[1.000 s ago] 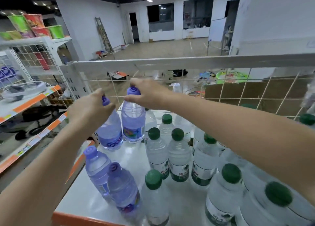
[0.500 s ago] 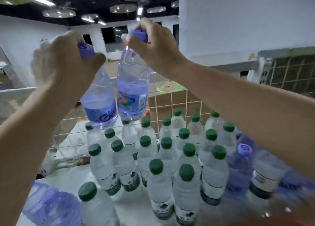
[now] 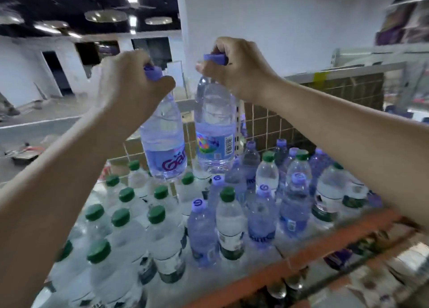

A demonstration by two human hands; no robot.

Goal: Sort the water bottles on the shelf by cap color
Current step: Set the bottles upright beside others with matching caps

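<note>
We lift two purple-capped clear plastic water bottles, left hand [image 3: 130,85] gripping the "Gan"-labelled one [image 3: 162,140], right hand [image 3: 236,68] the other [image 3: 214,131], above the white shelf [image 3: 267,261].

A wire mesh panel [image 3: 343,92] backs the scene, round ceiling lights [image 3: 105,16] overhead (packages top right are blurred).
</note>
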